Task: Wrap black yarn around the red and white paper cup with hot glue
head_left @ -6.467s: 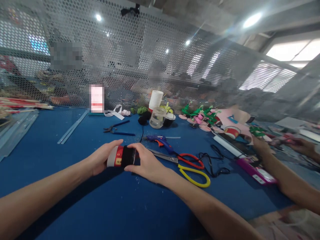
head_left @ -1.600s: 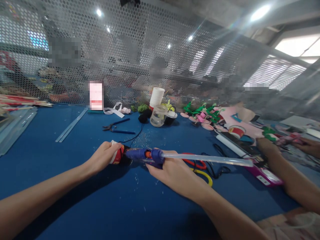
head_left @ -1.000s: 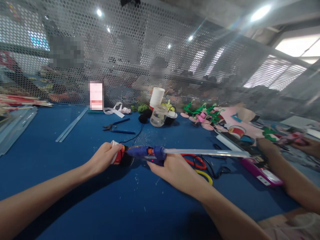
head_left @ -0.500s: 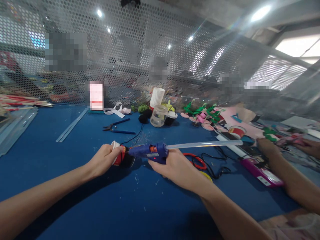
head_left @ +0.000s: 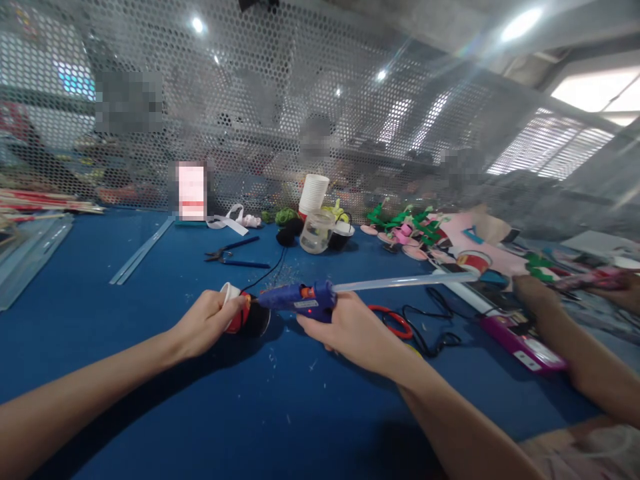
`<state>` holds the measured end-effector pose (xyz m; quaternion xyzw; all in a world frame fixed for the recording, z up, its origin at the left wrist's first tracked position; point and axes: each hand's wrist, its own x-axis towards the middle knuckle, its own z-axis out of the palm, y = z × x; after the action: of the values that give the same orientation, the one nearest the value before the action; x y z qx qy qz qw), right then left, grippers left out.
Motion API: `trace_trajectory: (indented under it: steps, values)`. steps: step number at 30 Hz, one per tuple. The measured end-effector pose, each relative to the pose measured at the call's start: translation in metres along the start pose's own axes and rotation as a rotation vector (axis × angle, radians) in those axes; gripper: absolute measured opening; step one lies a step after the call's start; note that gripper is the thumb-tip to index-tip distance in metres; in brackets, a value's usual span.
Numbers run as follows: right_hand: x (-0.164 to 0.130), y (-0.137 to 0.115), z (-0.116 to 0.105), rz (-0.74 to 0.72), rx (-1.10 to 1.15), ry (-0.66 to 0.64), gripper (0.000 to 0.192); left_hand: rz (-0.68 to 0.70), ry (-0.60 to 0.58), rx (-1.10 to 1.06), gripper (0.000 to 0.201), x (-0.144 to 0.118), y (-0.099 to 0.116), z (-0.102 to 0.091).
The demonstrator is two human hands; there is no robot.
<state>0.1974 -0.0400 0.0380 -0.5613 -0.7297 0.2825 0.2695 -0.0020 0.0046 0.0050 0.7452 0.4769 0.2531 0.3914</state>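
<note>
While the left hand (head_left: 207,325) wraps its fingers around a small red, white and black paper cup (head_left: 243,315) lying on the blue table (head_left: 150,293) at frame centre, the right hand (head_left: 350,330) grips a blue glue gun (head_left: 300,298) (nozzle at the cup), its clear glue stick (head_left: 405,282) trailing right.

left hand (head_left: 207,325): bare — no glove, ring or watch
right hand (head_left: 350,330): bare too
forearms: no sleeves in view — both uncovered
</note>
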Motion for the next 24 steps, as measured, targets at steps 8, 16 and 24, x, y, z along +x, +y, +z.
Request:
trace_trajectory:
  steps: [8,16,24]
  values:
    - [0.0059,0.0011,0.0021,0.058,0.019,0.013,0.021,0.084,0.005,0.025,0.035,-0.0016,0.0002,-0.0014]
    - [0.0027,-0.0002,-0.0001,0.051,0.03,-0.007,0.02,0.075,-0.005,0.04,0.037,-0.0009,-0.0025,-0.0007]
    - [-0.0014,0.0023,0.0023,-0.001,-0.059,0.025,0.013,-0.046,0.03,-0.079,0.037,0.0008,0.0032,0.0]
